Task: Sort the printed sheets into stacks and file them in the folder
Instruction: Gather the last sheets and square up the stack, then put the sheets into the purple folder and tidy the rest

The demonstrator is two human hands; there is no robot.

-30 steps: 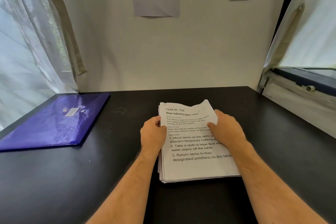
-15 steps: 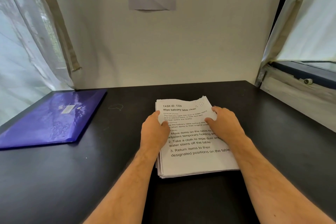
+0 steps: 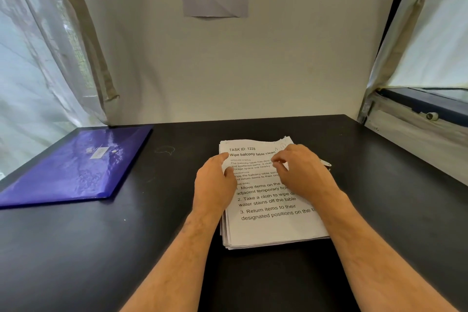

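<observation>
At frame centre, the white stack of printed paper sheets [image 3: 272, 225] looks matt, with slightly ragged edges. The translucent purple plastic folder [image 3: 76, 170] at left is glossy, on a smooth matt black tabletop [image 3: 76, 248].

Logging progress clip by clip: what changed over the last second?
The right hand moved left over the top sheet, its fingers now curled above the text. The left hand stays on the paper stack's left edge. Stack and purple folder have not moved.

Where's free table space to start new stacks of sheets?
Bare table right of the paper stack, up to the right edge. Bare strip between the blue folder and the stack. Crowded: the centre, where both hands, left hand and right hand, rest on the stack.
</observation>
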